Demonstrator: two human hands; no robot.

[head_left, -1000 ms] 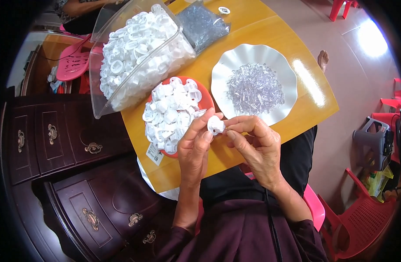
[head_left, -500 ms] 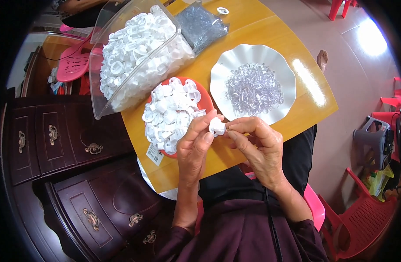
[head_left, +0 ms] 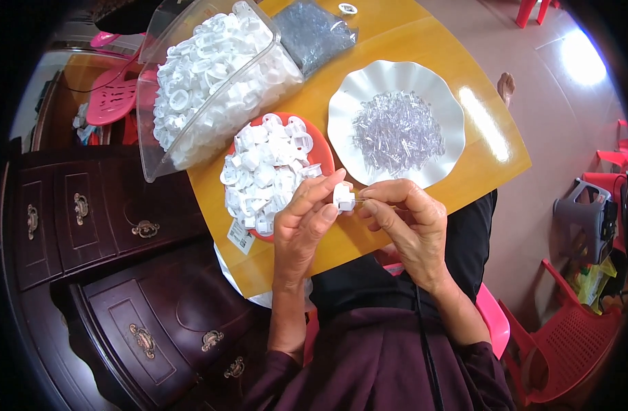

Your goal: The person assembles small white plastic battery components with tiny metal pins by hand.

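Note:
My left hand (head_left: 305, 226) pinches a small white plastic cap (head_left: 343, 196) over the yellow table (head_left: 423, 41). My right hand (head_left: 408, 226) meets it from the right, its fingertips pinched on a thin clear pin at the cap's side. Just beyond my left hand stands a red plate (head_left: 323, 155) heaped with white caps (head_left: 266, 171). A white scalloped plate (head_left: 348, 103) with a pile of clear pins (head_left: 396, 131) lies beyond my right hand.
A clear bin (head_left: 211, 75) full of white caps stands at the table's far left, a bag of grey parts (head_left: 312, 31) behind it. Dark wooden drawers (head_left: 88, 219) sit to my left. Red plastic chairs (head_left: 574, 322) and a grey container (head_left: 587, 212) stand on my right.
Both hands stay together at the cap; the fingers have shifted slightly and the cap has turned a little between them.

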